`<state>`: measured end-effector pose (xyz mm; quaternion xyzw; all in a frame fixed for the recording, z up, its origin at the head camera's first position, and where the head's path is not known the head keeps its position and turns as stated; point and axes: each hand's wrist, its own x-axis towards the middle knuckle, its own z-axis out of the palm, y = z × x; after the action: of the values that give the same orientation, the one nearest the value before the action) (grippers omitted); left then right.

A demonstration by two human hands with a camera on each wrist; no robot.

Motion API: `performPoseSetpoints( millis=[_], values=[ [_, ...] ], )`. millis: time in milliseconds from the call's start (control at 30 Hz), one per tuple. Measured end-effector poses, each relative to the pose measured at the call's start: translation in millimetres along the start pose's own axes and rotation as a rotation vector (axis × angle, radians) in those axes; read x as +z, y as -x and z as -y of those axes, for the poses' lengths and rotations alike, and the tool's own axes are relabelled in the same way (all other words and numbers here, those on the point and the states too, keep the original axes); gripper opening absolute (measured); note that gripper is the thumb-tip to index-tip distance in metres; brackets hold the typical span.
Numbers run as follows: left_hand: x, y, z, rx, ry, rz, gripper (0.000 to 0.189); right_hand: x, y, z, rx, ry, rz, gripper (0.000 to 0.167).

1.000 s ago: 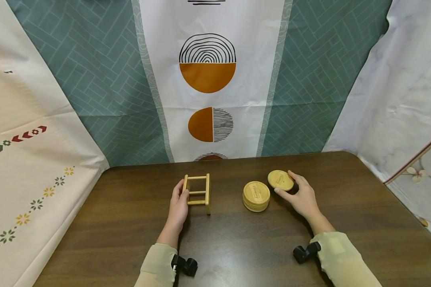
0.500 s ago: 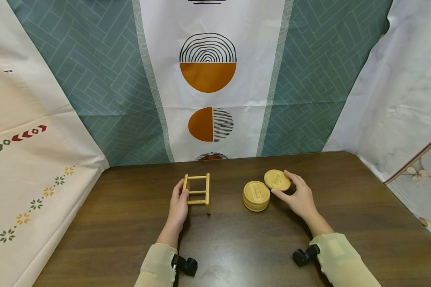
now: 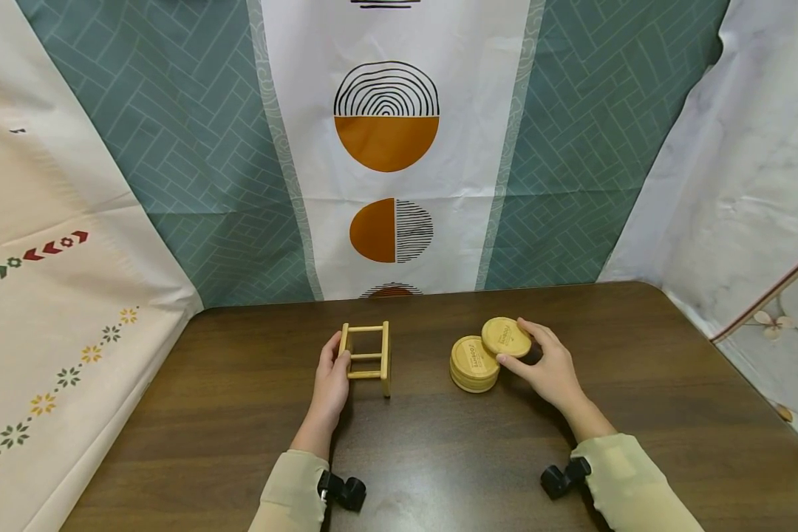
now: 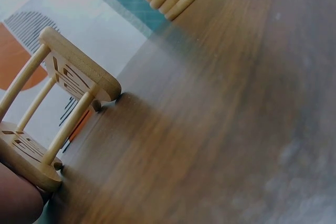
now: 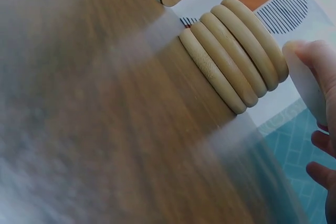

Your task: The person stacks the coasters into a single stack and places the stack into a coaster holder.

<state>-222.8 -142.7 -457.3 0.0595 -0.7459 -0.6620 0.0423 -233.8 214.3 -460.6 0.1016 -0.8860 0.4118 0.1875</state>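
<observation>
In the head view my left hand (image 3: 330, 384) grips the near left side of a small bamboo coaster holder (image 3: 386, 360), which stands on the table. Its two slotted end panels, joined by round rods, show in the left wrist view. A round bamboo coaster (image 3: 507, 337) is pinched between the thumb and fingers of my right hand (image 3: 553, 369). It is raised and slightly tilted, overlapping the right edge of a stack of several matching coasters (image 3: 472, 363). Seen from the right wrist, the held coaster (image 5: 305, 85) is close beside the top of the stack (image 5: 231, 56).
Everything stands on a dark brown wooden table (image 3: 425, 458), whose back edge lies behind the holder and stack. A patterned cloth (image 3: 452, 148) hangs behind it. Pale cloths hang at the left (image 3: 60, 332) and right (image 3: 758, 185).
My right hand has brought the coaster leftward, from right of the stack to over its right edge. The left hand and the holder have stayed in place.
</observation>
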Motion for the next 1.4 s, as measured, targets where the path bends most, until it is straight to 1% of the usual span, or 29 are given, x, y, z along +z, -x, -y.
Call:
performPoseSetpoints(
  millis=[167, 367, 500, 767, 967, 1400],
  values=[
    [-0.4, 0.1, -0.5, 0.005, -0.002, 0.005, 0.052, 1.8, 1.4, 4.0, -0.022, -0.012, 0.013, 0.075],
    [-0.6, -0.3, -0.2, 0.011, 0.025, 0.016, 0.052, 3.6, 2.3, 5.9, -0.031, -0.014, 0.034, 0.075],
    [-0.4, -0.3, 0.2, 0.015, 0.022, 0.018, 0.052, 4.3, 2.5, 8.1, -0.042, -0.014, 0.043, 0.075],
    [0.6, -0.4, 1.3, 0.020, 0.024, 0.006, 0.051, 5.3, 3.8, 13.7, -0.066, -0.023, 0.082, 0.075],
    [0.9, -1.0, 1.4, 0.011, 0.022, 0.000, 0.051, 7.1, 5.5, 15.8, -0.074, -0.020, 0.108, 0.075],
    [0.1, 1.0, -0.7, 0.016, 0.020, 0.027, 0.051, 10.6, 7.3, 22.2, -0.094, -0.030, 0.167, 0.075]
  ],
)
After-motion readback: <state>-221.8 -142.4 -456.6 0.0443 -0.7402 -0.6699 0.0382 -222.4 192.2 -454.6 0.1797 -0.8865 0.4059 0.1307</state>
